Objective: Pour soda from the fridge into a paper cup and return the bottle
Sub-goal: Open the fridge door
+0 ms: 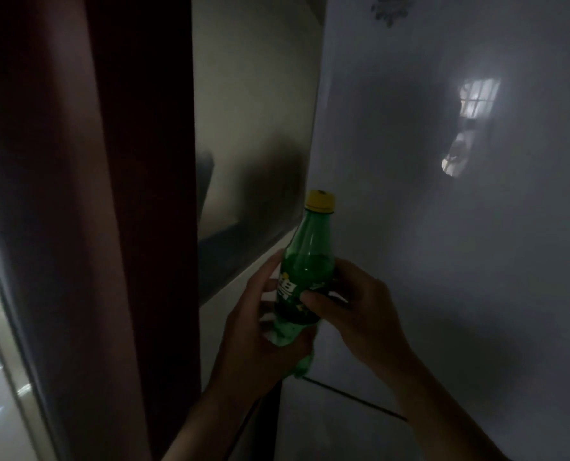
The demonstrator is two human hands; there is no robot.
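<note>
A green plastic soda bottle [306, 257] with a yellow cap stands upright in front of the closed white fridge door [443, 227]. My left hand [253, 334] cups the bottle's lower part from the left, fingers curled under its base. My right hand [353, 307] grips the labelled middle from the right, thumb across the label. The cap is on. No paper cup is in view.
The fridge's grey side panel [253, 128] runs left of the door. A dark red-brown door frame or cabinet [110, 227] stands further left. A seam [353, 395] between upper and lower fridge doors lies below my hands. A bright floor strip shows at far left.
</note>
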